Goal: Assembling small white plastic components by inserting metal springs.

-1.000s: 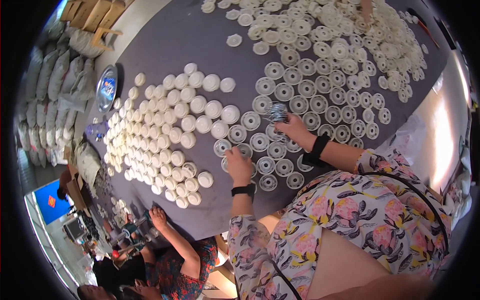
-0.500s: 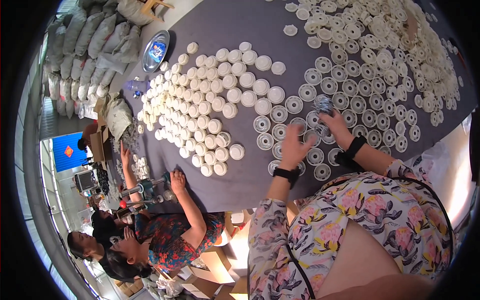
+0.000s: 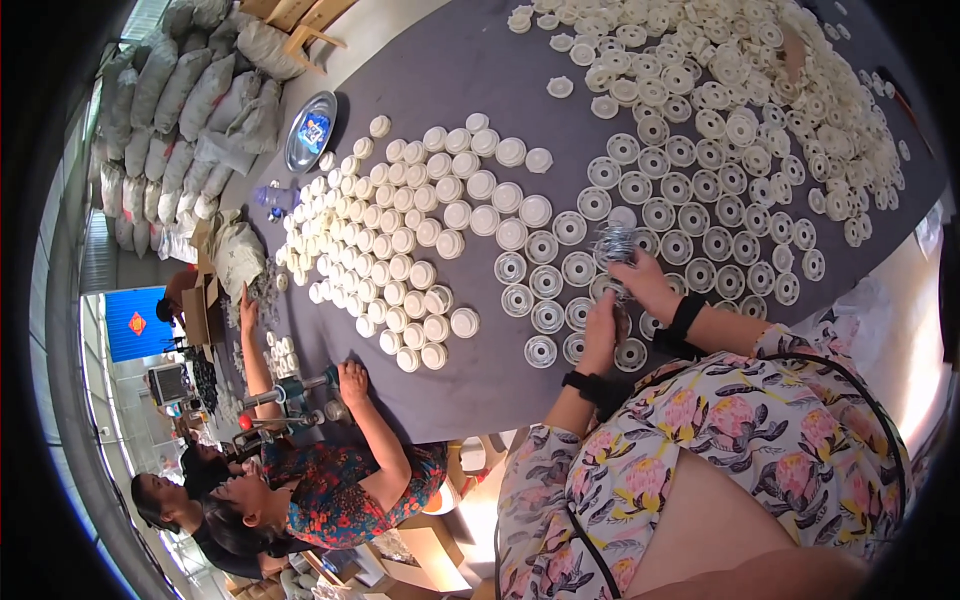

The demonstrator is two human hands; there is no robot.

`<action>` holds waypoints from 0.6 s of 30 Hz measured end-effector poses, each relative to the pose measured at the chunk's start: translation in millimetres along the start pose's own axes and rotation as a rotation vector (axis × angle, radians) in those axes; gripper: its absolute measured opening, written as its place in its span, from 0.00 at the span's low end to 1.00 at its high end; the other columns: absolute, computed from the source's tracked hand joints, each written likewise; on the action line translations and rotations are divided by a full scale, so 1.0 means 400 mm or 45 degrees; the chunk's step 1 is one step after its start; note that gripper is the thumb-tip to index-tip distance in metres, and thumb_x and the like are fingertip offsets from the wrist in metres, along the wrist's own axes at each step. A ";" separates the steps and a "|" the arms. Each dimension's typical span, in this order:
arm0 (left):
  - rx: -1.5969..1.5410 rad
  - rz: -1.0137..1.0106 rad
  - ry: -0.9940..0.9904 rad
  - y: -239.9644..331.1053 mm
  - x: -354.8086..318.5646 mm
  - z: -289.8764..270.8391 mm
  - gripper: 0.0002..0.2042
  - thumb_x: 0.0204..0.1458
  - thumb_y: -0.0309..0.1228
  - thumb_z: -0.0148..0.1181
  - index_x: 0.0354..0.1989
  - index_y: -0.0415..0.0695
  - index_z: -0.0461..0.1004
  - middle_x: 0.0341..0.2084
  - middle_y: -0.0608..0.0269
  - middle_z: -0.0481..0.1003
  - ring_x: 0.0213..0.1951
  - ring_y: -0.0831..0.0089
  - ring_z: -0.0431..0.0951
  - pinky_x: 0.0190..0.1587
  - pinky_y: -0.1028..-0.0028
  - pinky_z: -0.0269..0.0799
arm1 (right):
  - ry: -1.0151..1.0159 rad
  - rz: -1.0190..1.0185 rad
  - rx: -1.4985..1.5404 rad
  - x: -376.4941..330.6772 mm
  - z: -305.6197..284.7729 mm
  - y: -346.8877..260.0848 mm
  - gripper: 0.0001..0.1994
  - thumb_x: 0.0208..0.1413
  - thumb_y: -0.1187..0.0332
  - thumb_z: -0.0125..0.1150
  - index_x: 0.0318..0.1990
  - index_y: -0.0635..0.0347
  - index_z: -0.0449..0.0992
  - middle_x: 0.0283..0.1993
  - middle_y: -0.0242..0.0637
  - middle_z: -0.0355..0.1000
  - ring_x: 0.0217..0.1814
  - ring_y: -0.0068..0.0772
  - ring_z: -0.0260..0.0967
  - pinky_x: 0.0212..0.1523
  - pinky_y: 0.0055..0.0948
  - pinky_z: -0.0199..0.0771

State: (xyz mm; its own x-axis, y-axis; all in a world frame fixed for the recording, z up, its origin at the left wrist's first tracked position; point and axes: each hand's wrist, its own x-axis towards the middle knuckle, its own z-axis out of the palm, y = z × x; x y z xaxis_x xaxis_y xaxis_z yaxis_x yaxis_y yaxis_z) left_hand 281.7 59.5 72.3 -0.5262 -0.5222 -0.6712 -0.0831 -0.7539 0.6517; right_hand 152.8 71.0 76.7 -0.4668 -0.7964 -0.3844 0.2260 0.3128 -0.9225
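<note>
The left hand (image 3: 600, 332) has swung in beside the right hand (image 3: 648, 284), whose fingers grasp a shiny bundle of thin silvery metal pieces (image 3: 615, 245) jutting past their tips. I'd keep it steady above the round white plastic discs (image 3: 578, 268) below. Wrists angle inward; the left fingers' grip I can't tell.

left hand (image 3: 601, 330) | moved in close beside right hand (image 3: 645, 286) | splayed half a second ago, now gathered
</note>
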 end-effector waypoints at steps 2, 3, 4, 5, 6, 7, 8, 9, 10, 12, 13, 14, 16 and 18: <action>-0.130 -0.009 -0.036 -0.010 -0.008 0.010 0.19 0.59 0.47 0.40 0.23 0.46 0.65 0.11 0.70 0.63 0.11 0.80 0.61 0.15 0.82 0.54 | -0.030 -0.060 -0.063 -0.002 0.004 -0.017 0.15 0.48 0.66 0.58 0.42 0.66 0.70 0.35 0.34 0.72 0.34 0.22 0.67 0.37 0.25 0.68; -0.263 -0.018 -0.067 -0.014 -0.011 0.013 0.20 0.59 0.47 0.39 0.22 0.46 0.64 0.10 0.70 0.62 0.11 0.80 0.61 0.15 0.82 0.53 | -0.064 -0.119 -0.127 -0.002 0.005 -0.024 0.16 0.48 0.66 0.58 0.42 0.66 0.70 0.36 0.35 0.72 0.36 0.23 0.67 0.40 0.26 0.68; -0.016 0.110 -0.112 0.000 -0.011 -0.004 0.16 0.57 0.45 0.46 0.28 0.44 0.65 0.13 0.68 0.64 0.15 0.78 0.65 0.17 0.79 0.58 | -0.055 -0.078 -0.101 0.005 0.002 -0.021 0.16 0.48 0.66 0.59 0.42 0.66 0.70 0.36 0.37 0.72 0.36 0.23 0.67 0.39 0.26 0.68; -0.012 0.107 -0.118 0.003 -0.010 0.002 0.16 0.57 0.45 0.46 0.28 0.44 0.65 0.13 0.68 0.64 0.15 0.78 0.65 0.17 0.79 0.58 | -0.047 -0.078 -0.100 0.009 -0.003 -0.020 0.16 0.48 0.66 0.59 0.42 0.66 0.70 0.36 0.37 0.72 0.36 0.23 0.67 0.39 0.26 0.68; 0.321 0.453 0.100 0.003 -0.008 0.014 0.15 0.55 0.43 0.51 0.31 0.42 0.65 0.16 0.66 0.66 0.18 0.76 0.67 0.19 0.77 0.61 | -0.024 -0.017 -0.105 0.012 -0.006 -0.020 0.16 0.48 0.65 0.59 0.42 0.66 0.70 0.36 0.37 0.72 0.36 0.23 0.68 0.39 0.26 0.68; 0.654 0.797 0.317 0.019 -0.014 0.030 0.15 0.52 0.41 0.56 0.34 0.40 0.65 0.18 0.65 0.67 0.20 0.74 0.69 0.22 0.75 0.64 | 0.001 0.044 -0.109 0.016 -0.009 -0.022 0.17 0.48 0.65 0.59 0.42 0.66 0.70 0.36 0.37 0.72 0.36 0.23 0.68 0.39 0.26 0.68; 0.852 0.795 0.274 0.046 -0.034 0.034 0.17 0.48 0.37 0.61 0.38 0.38 0.65 0.22 0.65 0.68 0.25 0.73 0.71 0.26 0.71 0.67 | 0.011 0.045 -0.106 0.016 -0.013 -0.022 0.17 0.48 0.65 0.59 0.42 0.66 0.70 0.36 0.37 0.72 0.36 0.23 0.68 0.39 0.26 0.68; 0.855 0.792 0.265 0.047 -0.030 0.028 0.17 0.48 0.37 0.61 0.38 0.38 0.65 0.22 0.65 0.68 0.25 0.73 0.71 0.26 0.71 0.67 | -0.016 0.064 -0.087 0.014 -0.016 -0.022 0.17 0.48 0.64 0.59 0.43 0.66 0.70 0.36 0.37 0.72 0.36 0.23 0.68 0.39 0.26 0.68; 1.141 0.881 0.306 0.049 -0.028 0.022 0.17 0.49 0.38 0.61 0.38 0.38 0.65 0.22 0.65 0.68 0.24 0.72 0.71 0.26 0.70 0.67 | -0.048 0.081 -0.069 0.008 -0.017 -0.026 0.18 0.47 0.64 0.60 0.43 0.67 0.70 0.36 0.36 0.72 0.36 0.23 0.68 0.39 0.26 0.69; 1.426 0.962 0.338 0.047 -0.027 0.019 0.18 0.49 0.39 0.60 0.38 0.38 0.65 0.21 0.66 0.68 0.23 0.70 0.71 0.26 0.69 0.68 | -0.111 0.095 0.045 -0.001 -0.019 -0.024 0.18 0.46 0.64 0.61 0.43 0.66 0.70 0.36 0.36 0.72 0.36 0.23 0.68 0.39 0.26 0.69; 1.530 1.038 0.367 0.048 -0.026 0.024 0.17 0.50 0.41 0.59 0.36 0.38 0.65 0.20 0.66 0.67 0.21 0.71 0.70 0.24 0.70 0.67 | -0.094 0.099 0.045 0.000 -0.024 -0.017 0.18 0.46 0.64 0.61 0.43 0.66 0.70 0.36 0.36 0.72 0.36 0.23 0.68 0.39 0.26 0.69; 1.630 1.115 0.393 0.048 -0.024 0.028 0.17 0.51 0.42 0.57 0.34 0.39 0.66 0.18 0.67 0.67 0.19 0.71 0.69 0.22 0.72 0.66 | -0.109 0.107 0.067 0.006 -0.029 -0.005 0.18 0.46 0.64 0.61 0.43 0.66 0.70 0.36 0.35 0.72 0.36 0.23 0.68 0.39 0.26 0.69; 1.086 0.618 0.219 0.035 -0.012 0.003 0.17 0.52 0.45 0.54 0.31 0.41 0.66 0.16 0.68 0.65 0.17 0.73 0.67 0.19 0.73 0.63 | -0.142 0.155 0.015 0.009 -0.024 -0.022 0.18 0.45 0.66 0.61 0.43 0.66 0.70 0.35 0.34 0.72 0.35 0.22 0.68 0.38 0.26 0.69; -0.240 -0.215 -0.132 0.004 -0.023 0.029 0.21 0.56 0.51 0.43 0.24 0.46 0.65 0.12 0.70 0.60 0.11 0.78 0.58 0.13 0.79 0.51 | -0.035 0.072 0.106 0.041 -0.012 -0.017 0.18 0.45 0.66 0.60 0.42 0.66 0.70 0.34 0.33 0.72 0.34 0.22 0.68 0.36 0.25 0.69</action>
State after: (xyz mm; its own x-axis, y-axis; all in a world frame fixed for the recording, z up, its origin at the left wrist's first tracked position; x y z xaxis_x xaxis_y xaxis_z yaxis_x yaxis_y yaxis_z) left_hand 276.7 67.5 83.6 -0.6027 -0.3463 -0.7189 -0.0235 -0.8929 0.4497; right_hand 139.5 58.2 76.3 -0.4276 -0.7931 -0.4337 0.3219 0.3148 -0.8929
